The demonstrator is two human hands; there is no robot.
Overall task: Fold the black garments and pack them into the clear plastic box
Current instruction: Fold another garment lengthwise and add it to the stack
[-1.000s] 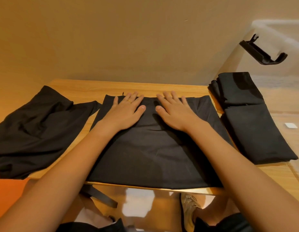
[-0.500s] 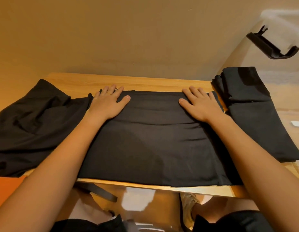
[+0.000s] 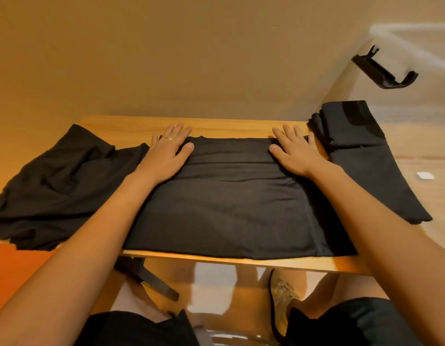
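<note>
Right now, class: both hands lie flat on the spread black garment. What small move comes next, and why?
Probably pinch the far corners and fold them toward the near edge: the left hand and right hand rest flat on those corners, and the garment lies smooth.

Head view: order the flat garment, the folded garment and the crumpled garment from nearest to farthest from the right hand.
1. Flat garment: centre of the table, under the right hand, which presses on it.
2. Folded garment: just to that hand's right.
3. Crumpled garment: far left, beyond the left hand.
</note>
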